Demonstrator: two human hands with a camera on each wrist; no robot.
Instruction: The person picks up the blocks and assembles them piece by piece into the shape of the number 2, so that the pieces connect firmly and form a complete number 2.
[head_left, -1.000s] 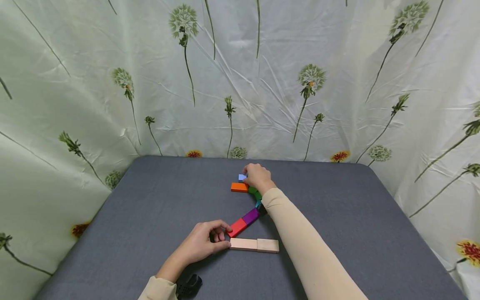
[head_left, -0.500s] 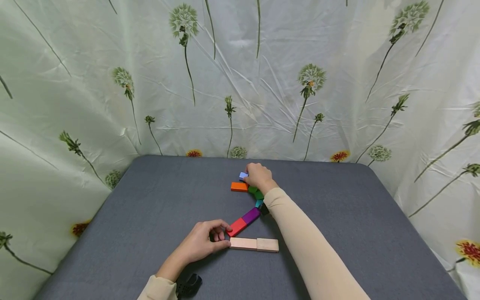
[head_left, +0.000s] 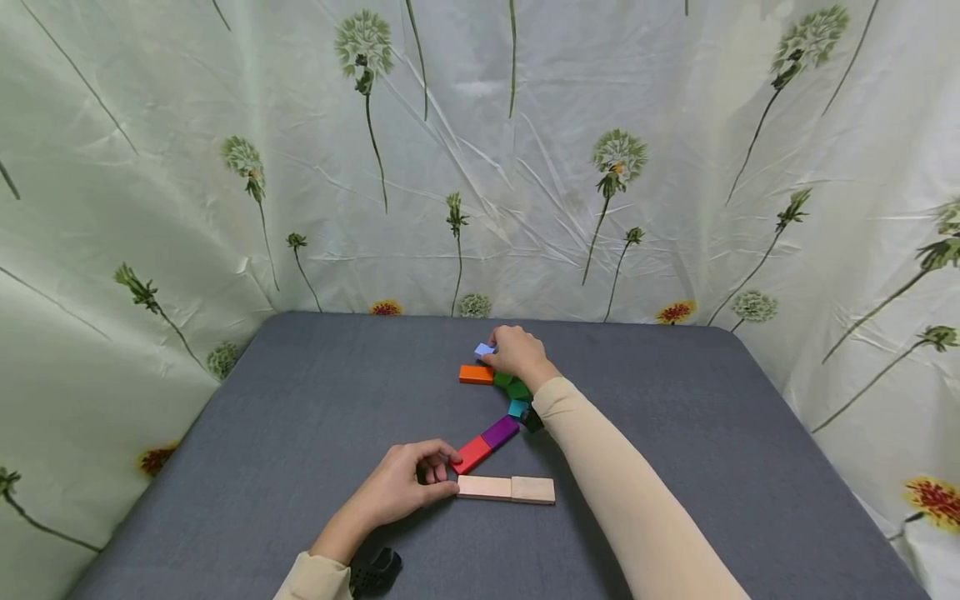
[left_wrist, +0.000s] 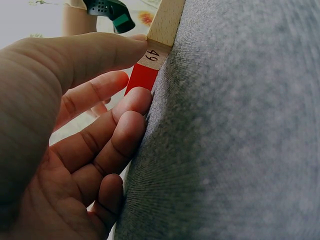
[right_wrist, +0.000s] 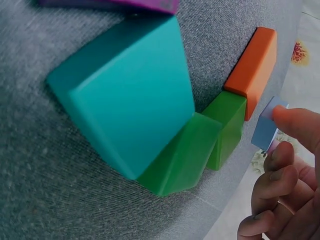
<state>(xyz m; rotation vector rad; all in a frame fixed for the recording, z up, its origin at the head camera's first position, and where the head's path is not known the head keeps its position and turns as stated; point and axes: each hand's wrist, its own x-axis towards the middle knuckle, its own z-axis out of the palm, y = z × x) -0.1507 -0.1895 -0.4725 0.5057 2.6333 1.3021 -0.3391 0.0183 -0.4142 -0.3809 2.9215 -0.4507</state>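
Observation:
At the far end of a curved row of wooden blocks, my right hand (head_left: 519, 352) pinches a light blue block (right_wrist: 266, 125) between thumb and fingers, just beyond the orange block (head_left: 476, 374). Two green blocks (right_wrist: 227, 127) and a teal block (right_wrist: 125, 95) continue the curve toward a purple block (head_left: 500, 432) and a red block (head_left: 471, 455). My left hand (head_left: 408, 479) rests at the near end. Its thumb touches the end of a plain wood block (head_left: 484, 487) marked 49, while the index fingertip lies at the red block's end.
A second plain wood block (head_left: 533, 491) lies end to end with the first. All stand on a grey cloth-covered table (head_left: 337, 375). A flower-printed curtain (head_left: 540, 167) hangs behind its far edge. A black wrist device (head_left: 377, 573) sits under the left wrist.
My right hand has turned the light blue block, which now sits tilted instead of square, and the forearm has swung slightly right, uncovering more of the teal block. The left hand holds its place.

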